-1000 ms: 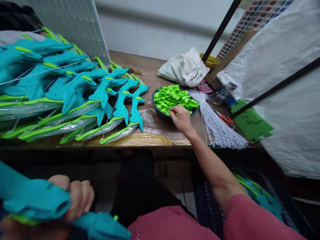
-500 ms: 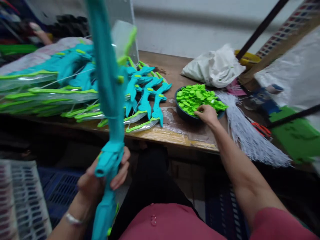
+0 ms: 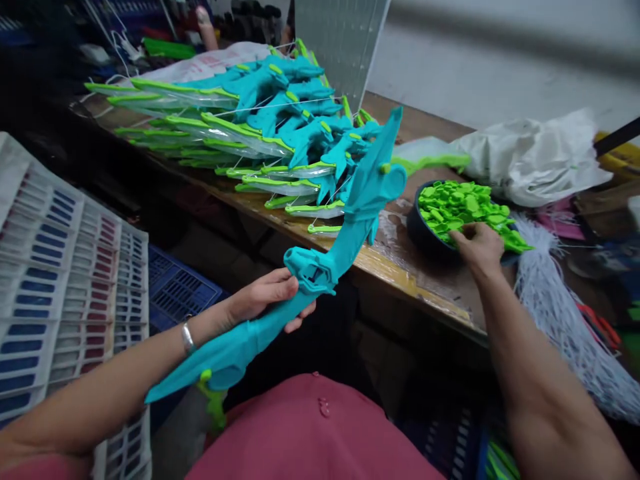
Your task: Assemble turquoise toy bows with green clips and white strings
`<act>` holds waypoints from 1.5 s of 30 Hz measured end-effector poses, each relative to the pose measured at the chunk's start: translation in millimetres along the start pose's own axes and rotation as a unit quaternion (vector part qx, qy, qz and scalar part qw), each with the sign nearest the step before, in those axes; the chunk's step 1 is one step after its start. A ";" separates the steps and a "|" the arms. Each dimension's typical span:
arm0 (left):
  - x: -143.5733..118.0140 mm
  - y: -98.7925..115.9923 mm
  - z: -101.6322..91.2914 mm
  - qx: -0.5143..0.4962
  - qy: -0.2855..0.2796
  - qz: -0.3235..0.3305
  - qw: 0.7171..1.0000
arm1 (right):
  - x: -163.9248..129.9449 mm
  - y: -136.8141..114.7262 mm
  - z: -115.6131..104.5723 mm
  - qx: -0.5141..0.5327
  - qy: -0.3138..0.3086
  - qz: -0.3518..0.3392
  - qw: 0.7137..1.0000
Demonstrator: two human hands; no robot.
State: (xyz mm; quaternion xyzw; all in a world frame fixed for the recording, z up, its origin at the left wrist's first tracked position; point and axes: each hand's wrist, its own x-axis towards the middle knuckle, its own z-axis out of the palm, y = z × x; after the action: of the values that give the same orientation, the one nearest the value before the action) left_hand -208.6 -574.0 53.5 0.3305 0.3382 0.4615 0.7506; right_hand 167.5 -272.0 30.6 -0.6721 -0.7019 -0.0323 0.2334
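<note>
My left hand (image 3: 273, 299) is wrapped round the middle of a turquoise plastic toy bow (image 3: 365, 183), tilted up to the right across my front. Green and clear limb parts stick out near both its ends. At the bowl, my right hand (image 3: 479, 245) has its fingers pinched together among small bright green plastic pieces (image 3: 463, 203); the fingertips are partly hidden. These pieces heap up in a dark round bowl (image 3: 420, 233) on the workbench (image 3: 400, 273). Left of the bowl lies a pile of similar turquoise and green toy bows (image 3: 265, 100), fitted with white strings.
A white sack (image 3: 535, 157) lies behind the bowl. Right of it a bundle of white strings (image 3: 560, 327) hangs over the bench edge, near red-handled scissors (image 3: 600, 327). White crates (image 3: 65, 267) and a blue crate (image 3: 183, 287) stand at the left.
The view has turned left. The toy bow in my left hand has swung from nearly upright to a slant, its upper end now to the right. My right hand stays at the bowl.
</note>
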 end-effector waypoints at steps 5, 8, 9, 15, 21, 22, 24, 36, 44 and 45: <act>-11.4 -5.4 -12.7 0.045 -0.015 -0.032 0.998 | -14.4 -13.4 -11.1 0.105 0.057 0.018 0.993; -15.5 -10.6 -17.0 0.054 -0.038 -0.069 0.995 | -44.0 -41.3 -28.7 0.174 0.074 -0.030 0.982; -16.4 -12.4 -17.9 0.054 -0.047 -0.086 0.994 | -60.1 -54.5 -37.4 0.199 0.076 -0.060 0.975; -18.7 -27.0 -16.6 0.046 -0.125 -0.153 0.979 | -178.8 -141.2 -95.7 0.311 -0.048 -0.415 0.853; -20.3 -46.6 -8.6 0.017 -0.207 -0.187 0.960 | -218.1 -169.2 -94.6 0.367 -0.223 -0.555 0.713; -20.7 -48.8 -7.8 0.012 -0.214 -0.189 0.958 | -218.8 -168.7 -91.7 0.371 -0.234 -0.553 0.708; -21.4 -52.1 -7.3 0.006 -0.224 -0.194 0.955 | -219.4 -166.6 -88.1 0.375 -0.255 -0.548 0.703; -19.2 -56.9 -9.0 -0.005 -0.252 -0.222 0.942 | -226.0 -156.1 -79.7 0.395 -0.273 -0.558 0.677; -20.8 -59.7 -0.5 0.053 -0.195 -0.226 0.953 | -217.8 -154.2 -94.2 0.277 -0.288 -0.618 0.677; -21.0 -60.8 1.9 0.071 -0.169 -0.222 0.958 | -218.5 -154.2 -93.7 0.264 -0.284 -0.623 0.679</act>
State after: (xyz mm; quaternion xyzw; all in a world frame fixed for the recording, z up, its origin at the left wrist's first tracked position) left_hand -185.8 -615.3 9.6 0.3733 0.3030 0.1955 0.8547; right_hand 43.6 -523.0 74.1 0.0333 -0.9704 0.2090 0.1164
